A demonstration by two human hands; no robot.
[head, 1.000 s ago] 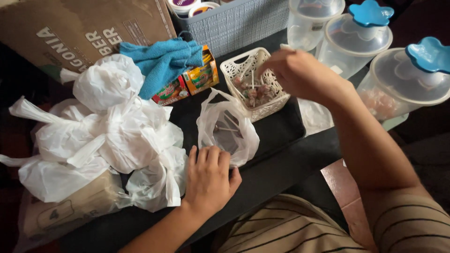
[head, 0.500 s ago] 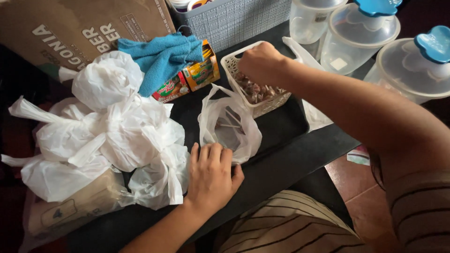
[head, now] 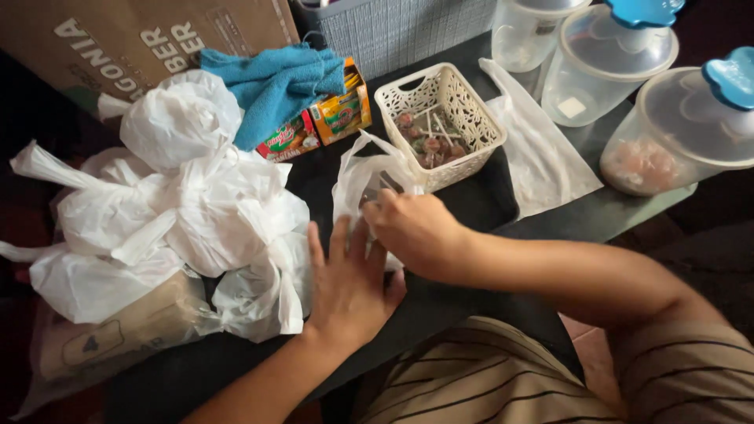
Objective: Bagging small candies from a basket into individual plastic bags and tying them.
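Observation:
A small white plastic bag [head: 367,174] stands open on the dark table [head: 479,206], just in front of a white lattice basket [head: 471,118] of lollipops [head: 430,144]. My right hand [head: 412,232] is at the bag's mouth with its fingers curled shut. What it grips is mostly hidden, and thin sticks show through the bag's wall. My left hand [head: 349,283] lies flat with fingers spread on the table against the bag's lower edge.
Several tied white bags [head: 188,212] pile up at the left over a brown paper bag [head: 118,334]. Behind are a blue cloth [head: 271,78], small colourful cartons [head: 323,122], a cardboard box [head: 118,35] and a grey basket [head: 408,27]. Clear jars with blue lids [head: 683,129] and a flat plastic bag [head: 546,161] sit at the right.
My right hand came back from the lattice basket to the mouth of the small bag. My left hand stayed flat by the bag.

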